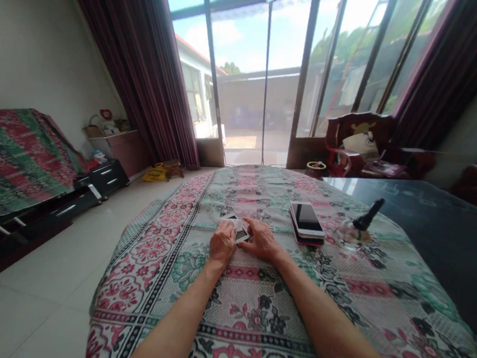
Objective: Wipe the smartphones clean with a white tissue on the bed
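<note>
A phone (242,235) with a white frame and dark screen lies flat on the patterned tablecloth (253,293). My left hand (222,244) presses a crumpled white cloth or tissue (237,224) onto its screen, covering the left part. At the phone's right edge, my right hand (261,240) grips it, index finger at the far corner and thumb at the near one. To the right lies a stack of phones (308,219), a white-framed one on top. Beside that stack stands a clear glass dish (348,239) with a black, bottle-like object (368,214) leaning in it.
A dark glossy table (432,220) adjoins the cloth-covered one at the right. Behind it stands a carved wooden chair (352,139) with a pale bag. Glass doors (264,91) are ahead. On the left are a low black cabinet (50,211) and a yellow bag (154,172) on the floor.
</note>
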### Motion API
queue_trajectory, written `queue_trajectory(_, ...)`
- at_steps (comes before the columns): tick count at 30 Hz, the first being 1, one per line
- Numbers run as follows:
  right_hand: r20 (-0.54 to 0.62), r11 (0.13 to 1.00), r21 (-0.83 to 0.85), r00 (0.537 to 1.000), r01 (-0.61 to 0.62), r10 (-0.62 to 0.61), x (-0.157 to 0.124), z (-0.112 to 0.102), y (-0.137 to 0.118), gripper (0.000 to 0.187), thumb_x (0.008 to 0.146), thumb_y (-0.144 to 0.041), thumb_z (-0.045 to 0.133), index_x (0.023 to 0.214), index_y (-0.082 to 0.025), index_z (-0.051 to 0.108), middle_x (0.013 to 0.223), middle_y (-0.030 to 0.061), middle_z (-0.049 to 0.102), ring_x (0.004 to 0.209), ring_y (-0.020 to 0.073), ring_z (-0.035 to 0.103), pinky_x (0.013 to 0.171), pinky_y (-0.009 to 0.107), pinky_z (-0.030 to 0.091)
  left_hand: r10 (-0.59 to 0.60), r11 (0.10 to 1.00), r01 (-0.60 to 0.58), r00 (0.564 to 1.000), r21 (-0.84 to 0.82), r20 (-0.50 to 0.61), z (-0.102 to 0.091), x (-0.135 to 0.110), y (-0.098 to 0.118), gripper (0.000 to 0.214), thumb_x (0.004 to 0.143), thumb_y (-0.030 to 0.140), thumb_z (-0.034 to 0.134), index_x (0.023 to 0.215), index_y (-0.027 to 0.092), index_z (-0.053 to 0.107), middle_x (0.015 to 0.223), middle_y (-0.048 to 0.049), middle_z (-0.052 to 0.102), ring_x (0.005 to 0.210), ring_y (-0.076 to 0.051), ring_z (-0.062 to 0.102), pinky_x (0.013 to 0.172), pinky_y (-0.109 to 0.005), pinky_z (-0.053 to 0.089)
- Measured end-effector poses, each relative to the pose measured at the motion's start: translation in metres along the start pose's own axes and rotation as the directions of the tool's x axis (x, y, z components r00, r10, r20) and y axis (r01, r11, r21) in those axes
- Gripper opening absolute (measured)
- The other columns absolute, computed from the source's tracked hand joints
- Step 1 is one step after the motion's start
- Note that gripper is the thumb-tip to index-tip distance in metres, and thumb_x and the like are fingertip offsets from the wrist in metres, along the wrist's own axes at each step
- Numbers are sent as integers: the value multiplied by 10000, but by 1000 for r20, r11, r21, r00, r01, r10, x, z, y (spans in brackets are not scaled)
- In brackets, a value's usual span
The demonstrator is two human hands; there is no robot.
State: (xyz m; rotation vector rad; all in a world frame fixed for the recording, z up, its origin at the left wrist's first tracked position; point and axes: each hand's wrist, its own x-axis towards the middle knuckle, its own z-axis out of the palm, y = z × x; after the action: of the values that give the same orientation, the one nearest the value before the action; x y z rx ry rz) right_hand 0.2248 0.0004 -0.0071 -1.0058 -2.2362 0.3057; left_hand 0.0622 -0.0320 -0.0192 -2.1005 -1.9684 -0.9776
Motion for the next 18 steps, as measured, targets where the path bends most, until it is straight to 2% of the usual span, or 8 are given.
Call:
queue_trajectory(5, 13, 1000, 2, 1000, -22, 22, 1, 2, 1, 686, 643, -343, 744, 1259, -162, 502, 862, 24, 613, 804, 193, 562, 808, 334, 408, -3, 998, 4, 1000, -59, 14, -5, -10, 3, 278, 908, 158, 450, 1033, 186, 697, 1180, -75, 662, 1196, -179, 542, 1075, -282, 380)
queue_trajectory(11, 20, 996, -77, 998, -53, 55, 1, 2, -1, 652, 672, -373, 720, 1251, -159, 510, 900, 40, 622, 850, 202, 565, 835, 336, 403, 14, 996, -13, 1000, -86, 16, -8, -15, 5, 296, 910, 165, 443, 1076, 164, 688, 1231, -90, 637, 1221, -178, 523, 1098, -274, 351)
queue_trajectory(18, 39, 979, -157, 990, -126, 134, -5, 1, -20, 724, 694, -447, 688, 1315, -157, 456, 1060, 93, 611, 998, 243, 554, 934, 381, 369, -60, 985, 63, 998, -163, 23, -10, -14, 5, 274, 874, 145, 490, 1040, 175, 706, 1221, -86, 642, 1192, -183, 548, 1082, -291, 380)
